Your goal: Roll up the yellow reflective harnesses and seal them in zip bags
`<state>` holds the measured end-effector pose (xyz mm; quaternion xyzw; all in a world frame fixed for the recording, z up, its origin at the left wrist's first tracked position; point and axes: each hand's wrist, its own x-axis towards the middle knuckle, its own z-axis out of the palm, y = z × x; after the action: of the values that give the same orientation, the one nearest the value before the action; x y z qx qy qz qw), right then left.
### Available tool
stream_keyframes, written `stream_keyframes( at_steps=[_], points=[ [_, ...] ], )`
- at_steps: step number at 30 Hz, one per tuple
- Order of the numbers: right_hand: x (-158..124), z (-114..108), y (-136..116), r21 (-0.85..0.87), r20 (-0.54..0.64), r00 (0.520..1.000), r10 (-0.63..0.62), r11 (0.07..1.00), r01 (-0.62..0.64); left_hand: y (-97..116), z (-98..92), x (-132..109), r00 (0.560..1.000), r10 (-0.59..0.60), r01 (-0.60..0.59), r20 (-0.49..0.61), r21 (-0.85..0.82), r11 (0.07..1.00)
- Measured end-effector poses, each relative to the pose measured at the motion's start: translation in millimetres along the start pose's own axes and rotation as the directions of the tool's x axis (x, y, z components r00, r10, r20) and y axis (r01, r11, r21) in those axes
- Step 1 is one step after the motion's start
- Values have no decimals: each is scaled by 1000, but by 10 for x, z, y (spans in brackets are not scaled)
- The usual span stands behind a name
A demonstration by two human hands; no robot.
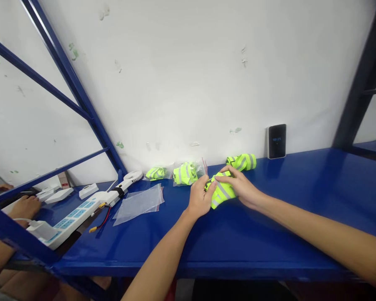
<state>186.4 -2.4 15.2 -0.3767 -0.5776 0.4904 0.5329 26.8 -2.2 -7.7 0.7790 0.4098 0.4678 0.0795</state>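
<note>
Between my two hands, just over the blue table, is a bundled neon-yellow reflective vest point(223, 193) with grey stripes. My left hand point(201, 197) grips its left side, thumb on top. On its upper right, my right hand point(240, 186) closes with thumb and fingers. Behind it lies another rolled reflective vest point(245, 162) without a bag. To the left, a bagged vest point(185, 173) and a second bagged vest point(156, 173) rest near the wall in clear plastic. Flat clear zip bags point(141, 204) lie left of my left hand.
A white power strip point(72, 219) runs along the left, with a small white fan point(133, 175) and a red-black cable point(105, 217) nearby. A dark-screened device point(276, 141) leans by the wall. Beyond the blue frame point(81, 98), another person's hands point(26, 207) are at the adjoining table.
</note>
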Motion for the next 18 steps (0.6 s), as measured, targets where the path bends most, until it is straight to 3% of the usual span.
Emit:
stream_keyframes(
  at_steps=[5, 10, 12, 14, 16, 18],
  points=[
    [25, 16, 46, -50, -83, 996, -44, 998, 40, -31, -1, -20, 999, 21, -23, 23, 87, 996],
    [-9, -38, 76, -37, -41, 997, -61, 998, 60, 28, 15, -28, 998, 1, -8, 66, 117, 993],
    [-19, -94, 76, -62, -19, 997, -69, 996, 68, 91, -58, -24, 986, -16, 1, 165, 91, 996],
    [-24, -146, 68, -67, 23, 999, -36, 997, 38, 137, -256, -50, 933, -6, -18, 360, 64, 998],
    [-26, -172, 56, -45, 86, 996, 15, 999, -11, 113, -593, -137, 862, -16, -40, 507, 101, 994],
    [-32, -163, 45, -30, 145, 989, 42, 999, -38, -14, -1024, -286, 878, -137, 27, 459, 237, 971]
  ],
)
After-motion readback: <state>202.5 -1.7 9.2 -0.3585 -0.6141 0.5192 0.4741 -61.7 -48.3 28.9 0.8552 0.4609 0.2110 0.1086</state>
